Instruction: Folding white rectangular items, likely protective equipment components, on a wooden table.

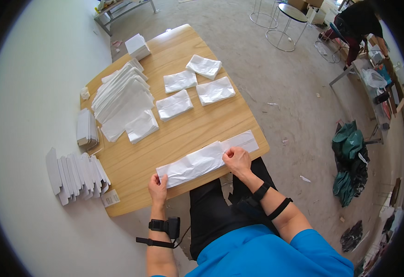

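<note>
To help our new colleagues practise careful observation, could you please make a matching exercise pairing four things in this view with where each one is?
Column one
1. left hand
2. right hand
3. fanned pile of white sheets
4. crumpled dark green plastic

Column two
A. on the long white strip, right of its middle
B. on the floor, to the right of the wooden table
C. at the left end of the long white strip
D. on the left side of the wooden table

Right pairs: 1-C, 2-A, 3-D, 4-B
</note>
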`<action>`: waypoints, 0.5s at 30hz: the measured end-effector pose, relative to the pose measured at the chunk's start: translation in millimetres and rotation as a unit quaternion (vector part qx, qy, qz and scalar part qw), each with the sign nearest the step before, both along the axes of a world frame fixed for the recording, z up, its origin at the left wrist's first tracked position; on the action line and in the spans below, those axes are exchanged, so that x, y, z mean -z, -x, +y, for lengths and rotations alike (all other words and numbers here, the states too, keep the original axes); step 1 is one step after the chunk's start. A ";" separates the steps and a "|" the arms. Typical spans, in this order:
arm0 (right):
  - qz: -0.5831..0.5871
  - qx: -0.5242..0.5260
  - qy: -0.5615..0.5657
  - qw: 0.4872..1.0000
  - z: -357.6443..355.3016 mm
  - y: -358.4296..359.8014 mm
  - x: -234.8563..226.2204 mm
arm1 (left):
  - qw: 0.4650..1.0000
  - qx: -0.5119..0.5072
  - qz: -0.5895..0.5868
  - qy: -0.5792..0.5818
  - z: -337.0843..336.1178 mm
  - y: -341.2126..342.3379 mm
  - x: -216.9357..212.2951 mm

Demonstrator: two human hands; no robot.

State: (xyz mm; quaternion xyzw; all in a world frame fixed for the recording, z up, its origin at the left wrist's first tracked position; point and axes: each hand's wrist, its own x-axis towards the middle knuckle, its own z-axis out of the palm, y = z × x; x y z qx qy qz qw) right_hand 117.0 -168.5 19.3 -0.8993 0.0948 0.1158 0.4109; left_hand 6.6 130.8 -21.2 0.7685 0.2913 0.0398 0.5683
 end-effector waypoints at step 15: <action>-0.009 -0.007 0.004 1.000 -3.3 1.0 2.6 | 0.981 0.151 -0.091 -0.075 -156.2 -72.0 -69.4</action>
